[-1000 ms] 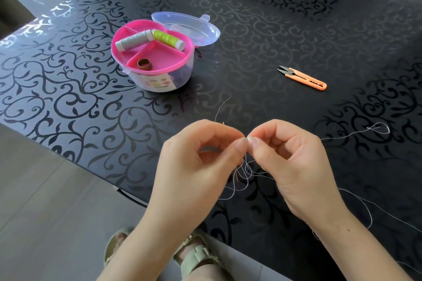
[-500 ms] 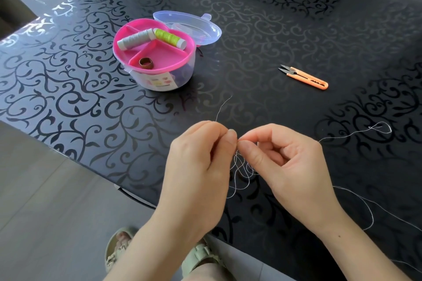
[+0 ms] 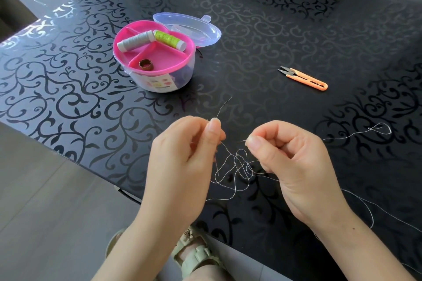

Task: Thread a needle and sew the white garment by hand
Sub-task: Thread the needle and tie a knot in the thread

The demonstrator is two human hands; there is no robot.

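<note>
My left hand (image 3: 182, 162) pinches the white thread (image 3: 237, 166) between thumb and forefinger; my right hand (image 3: 294, 166), at its 3 o'clock, pinches another stretch. The tangle hangs between them. I cannot make out the needle. The orange snips (image 3: 303, 78) lie at 1 o'clock.

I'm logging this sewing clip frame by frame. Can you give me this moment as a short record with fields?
left hand: fingers pinched on white thread, short end sticking up
right hand: thumb and forefinger pinched on the thread
white thread: loose tangle hanging between the hands, long tail trailing right across the table
needle: too small to tell
sewing kit box: open, clear lid behind it
pink tray: grey spool, green spool, thimble
thread snips: orange, lying right of the box
white garment: not in view
</note>
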